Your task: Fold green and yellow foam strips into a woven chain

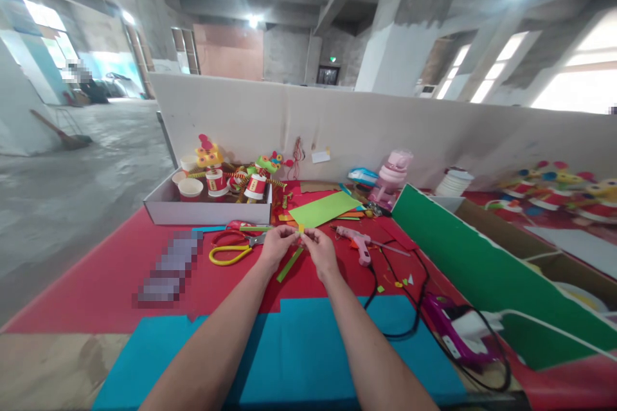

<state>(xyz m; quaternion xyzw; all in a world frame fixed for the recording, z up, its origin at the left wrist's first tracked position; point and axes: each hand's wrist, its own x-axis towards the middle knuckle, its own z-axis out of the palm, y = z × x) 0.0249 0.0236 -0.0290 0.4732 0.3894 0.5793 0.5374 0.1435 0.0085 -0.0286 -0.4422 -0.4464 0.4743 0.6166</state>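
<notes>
My left hand (278, 247) and my right hand (320, 253) meet over the red table covering. Between their pinched fingertips is a small folded yellow and green paper strip (301, 229), partly covered by the fingers. Under the hands a narrow green paper strip (290, 265) lies slanted on the table. Left of my left hand are scissors (230, 255) with yellow and red handles, their tips close to that hand. A pink hot glue gun (357, 240) lies to the right of my right hand. Beyond the hands rests a sheet of light green paper (325, 208).
At the back left a white box (207, 212) holds paper cups and paper-cup figures. A green-sided box (482, 276) borders the right. Cables run near a purple power strip (460, 334). Blue sheets (308, 353) cover the near edge; a pink bottle (393, 173) stands behind.
</notes>
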